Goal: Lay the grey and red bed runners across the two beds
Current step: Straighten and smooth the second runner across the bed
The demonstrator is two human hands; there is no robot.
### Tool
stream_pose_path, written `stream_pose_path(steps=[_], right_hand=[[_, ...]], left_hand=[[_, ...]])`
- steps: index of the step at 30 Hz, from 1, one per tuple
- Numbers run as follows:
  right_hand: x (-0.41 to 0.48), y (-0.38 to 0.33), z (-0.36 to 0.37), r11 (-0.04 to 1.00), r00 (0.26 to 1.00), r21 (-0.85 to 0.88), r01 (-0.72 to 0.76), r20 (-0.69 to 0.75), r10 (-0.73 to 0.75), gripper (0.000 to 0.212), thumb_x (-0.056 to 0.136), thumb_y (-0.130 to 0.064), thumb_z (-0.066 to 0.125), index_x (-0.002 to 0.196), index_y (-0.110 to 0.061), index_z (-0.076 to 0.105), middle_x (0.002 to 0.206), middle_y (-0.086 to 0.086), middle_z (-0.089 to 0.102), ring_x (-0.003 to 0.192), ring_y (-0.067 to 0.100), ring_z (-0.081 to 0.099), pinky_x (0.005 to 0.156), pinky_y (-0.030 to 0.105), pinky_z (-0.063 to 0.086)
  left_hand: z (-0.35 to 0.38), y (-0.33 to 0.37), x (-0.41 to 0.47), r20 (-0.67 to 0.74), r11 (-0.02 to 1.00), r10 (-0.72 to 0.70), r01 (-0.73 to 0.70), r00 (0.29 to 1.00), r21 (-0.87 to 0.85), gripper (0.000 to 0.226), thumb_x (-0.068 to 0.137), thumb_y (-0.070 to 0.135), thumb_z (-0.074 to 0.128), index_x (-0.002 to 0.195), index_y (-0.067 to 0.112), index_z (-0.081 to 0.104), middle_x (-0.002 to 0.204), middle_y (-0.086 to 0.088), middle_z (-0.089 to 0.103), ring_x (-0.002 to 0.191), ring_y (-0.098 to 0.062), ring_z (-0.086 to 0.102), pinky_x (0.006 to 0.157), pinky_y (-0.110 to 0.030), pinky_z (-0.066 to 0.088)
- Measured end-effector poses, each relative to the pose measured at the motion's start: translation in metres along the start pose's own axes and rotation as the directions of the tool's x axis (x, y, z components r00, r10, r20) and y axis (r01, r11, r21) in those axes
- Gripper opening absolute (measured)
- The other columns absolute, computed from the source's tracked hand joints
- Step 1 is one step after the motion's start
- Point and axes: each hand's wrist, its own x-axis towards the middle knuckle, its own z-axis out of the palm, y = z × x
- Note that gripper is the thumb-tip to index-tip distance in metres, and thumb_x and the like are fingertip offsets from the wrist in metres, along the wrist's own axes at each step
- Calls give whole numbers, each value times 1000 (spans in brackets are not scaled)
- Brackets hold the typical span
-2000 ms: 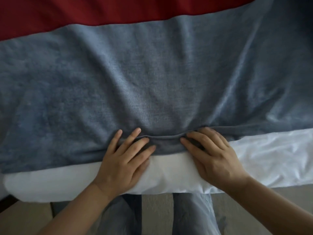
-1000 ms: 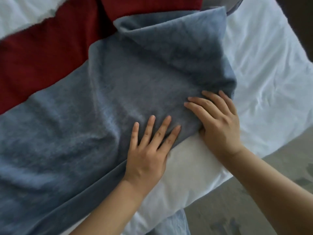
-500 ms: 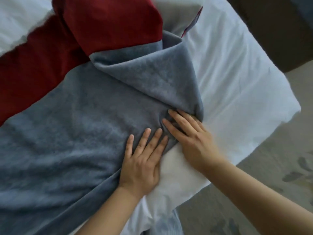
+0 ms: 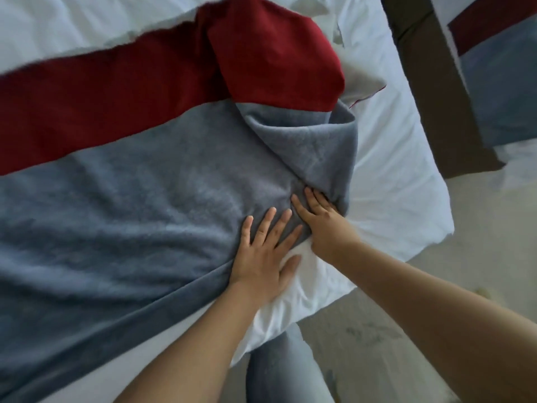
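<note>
A runner with a red band and a grey band lies across the white bed. Its right end is folded back on itself, so a red flap and a grey flap lie on top. My left hand rests flat, fingers spread, on the grey band at the bed's near edge. My right hand lies just right of it, at the foot of the grey flap. Two fingers show straight on the cloth; the others and the thumb are hidden by the fold.
A second bed at the top right carries its own grey and red runner. A dark wooden piece stands between the beds. Pale carpet runs along the near side, where my jeans-clad legs stand against the mattress.
My view has swung right, bringing the folded-back end into sight. Both hands slid right along the grey band's near edge; my right hand has reached the foot of the grey flap.
</note>
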Motion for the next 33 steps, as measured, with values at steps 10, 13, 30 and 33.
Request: stream_pose_path(steps=[10, 13, 30, 33], right_hand=[[14, 11, -18, 956, 971, -241, 166, 208, -116, 68, 107, -22, 34, 160, -23, -10, 169, 17, -4, 157, 30, 6, 126, 37, 13], [19, 19, -28, 909, 945, -302, 287, 245, -217, 62, 109, -23, 24, 160, -18, -11, 168, 21, 3, 155, 31, 18, 118, 42, 33], [89, 147, -92, 787, 557, -295, 542, -576, -599, 35, 96, -7, 53, 128, -11, 68, 144, 8, 58, 139, 25, 50, 114, 58, 36], [95, 156, -96, 784, 526, -193, 591, -644, -555, 31, 97, -12, 59, 126, -11, 70, 135, 15, 63, 132, 31, 57, 106, 51, 45]], left_hand=[[-4, 6, 10, 146, 993, -99, 107, 984, -51, 73, 91, 76, -13, 148, 37, -39, 154, 0, -53, 144, -25, -46, 109, -65, -33], [-7, 9, 9, 147, 989, -137, 144, 980, -39, 71, 93, 77, -8, 148, 41, -35, 155, 2, -51, 146, -23, -43, 112, -63, -31], [-76, 102, 170, -278, 884, -465, 456, 840, -102, 68, 105, 37, 52, 162, 31, 17, 167, -12, 25, 136, -69, 32, 116, -72, 25], [-84, 108, 180, -370, 865, -501, 455, 782, -210, 48, 104, 25, 54, 152, 23, 48, 157, -14, 46, 133, -67, 40, 115, -72, 28]])
